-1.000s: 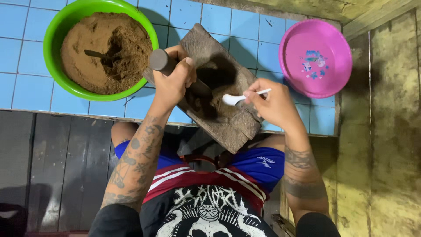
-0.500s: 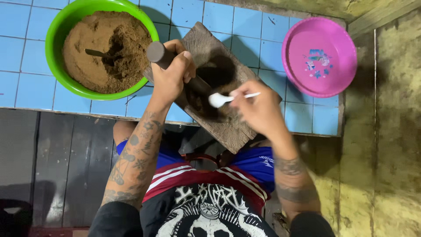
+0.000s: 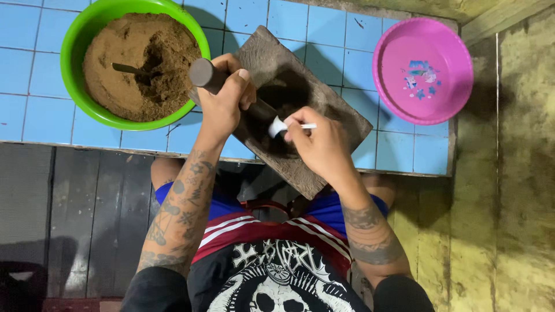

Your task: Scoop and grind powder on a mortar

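A dark stone slab (image 3: 338, 112) with a hollow lies slanted across the blue tiled ledge (image 3: 34, 110). My left hand (image 3: 225, 101) grips a dark cylindrical pestle (image 3: 203, 74) that reaches down into the hollow. My right hand (image 3: 321, 141) holds a small white spoon (image 3: 279, 126), its bowl over the dark paste in the hollow, close beside the pestle's lower end. Both forearms reach up from my lap.
A green bowl (image 3: 75, 43) full of brown powder, with a dark spoon handle in it, stands at the upper left. A pink bowl (image 3: 422, 110) with a few scraps inside sits at the upper right. Yellowish wooden wall planks run down the right side.
My right hand has moved left with the white spoon, from the slab's right part into the hollow. The left hand stays on the pestle, almost unmoved.
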